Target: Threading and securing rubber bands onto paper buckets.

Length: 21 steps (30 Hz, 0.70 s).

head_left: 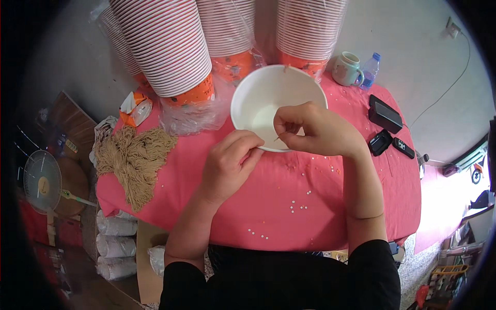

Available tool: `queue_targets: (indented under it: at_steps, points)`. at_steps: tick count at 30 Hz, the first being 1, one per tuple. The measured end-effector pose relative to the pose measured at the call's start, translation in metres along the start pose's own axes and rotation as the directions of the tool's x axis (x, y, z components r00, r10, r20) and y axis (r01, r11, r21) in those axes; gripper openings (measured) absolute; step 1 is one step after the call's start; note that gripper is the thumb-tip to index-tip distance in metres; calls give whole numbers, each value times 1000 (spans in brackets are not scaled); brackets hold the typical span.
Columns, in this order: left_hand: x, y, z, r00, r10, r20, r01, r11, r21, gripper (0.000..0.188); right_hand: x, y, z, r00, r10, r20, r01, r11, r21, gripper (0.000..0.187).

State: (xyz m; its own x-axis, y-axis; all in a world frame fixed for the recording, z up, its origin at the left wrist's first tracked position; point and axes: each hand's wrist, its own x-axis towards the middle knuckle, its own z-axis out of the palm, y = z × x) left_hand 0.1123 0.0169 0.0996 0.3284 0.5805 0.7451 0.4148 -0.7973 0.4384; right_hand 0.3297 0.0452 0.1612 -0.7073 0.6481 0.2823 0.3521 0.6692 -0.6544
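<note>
A white paper bucket (253, 98) stands tilted on the pink-covered table, its open mouth toward me. My left hand (232, 160) is closed on its near rim, thumb and fingers pinching the edge. Over the bucket's mouth, my right hand (310, 129) is bent in a pinch. A thin brown strand (277, 138) pokes out by its fingertips at the near rim; most of it is hidden by the hand. Another brown bit (287, 67) shows at the far rim. To the left lies a bundle of tan cords (134, 160).
Tall stacks of paper buckets (160, 41) rise at the back, partly wrapped in clear plastic (196, 113). Small white discs (293, 208) are scattered on the pink cloth (227, 222). At right are a mug (346, 70), a bottle (371, 70) and a black box (385, 113).
</note>
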Motion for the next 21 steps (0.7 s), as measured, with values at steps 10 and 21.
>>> queue_targets:
  at_steps: [10, 21]
  points:
    - [2, -4, -2, 932, 362, -15, -353, 917, 183, 24, -11, -19, -2, 996, -22, -91, -1, 970, -244, 8]
    - [-3, -2, -3, 877, 480, -5, -459, 843, 278, 27, -15, -27, 8, 986, -109, -129, 44, 905, -422, 10]
